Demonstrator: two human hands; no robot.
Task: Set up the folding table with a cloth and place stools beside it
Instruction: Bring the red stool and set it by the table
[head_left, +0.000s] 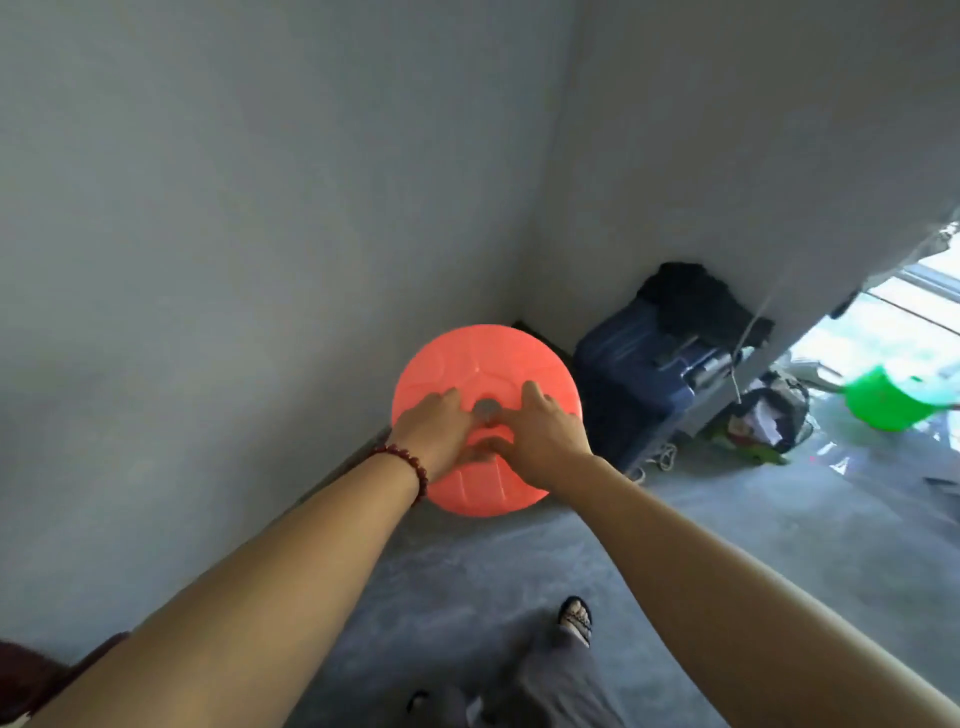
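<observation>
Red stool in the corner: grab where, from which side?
Probably grip at the centre hole of the red stool, coming from above on the near side. The seat is a wide, smooth disc with no other handle showing, and walls close its far side. Left hand and right hand rest either side of that hole.
</observation>
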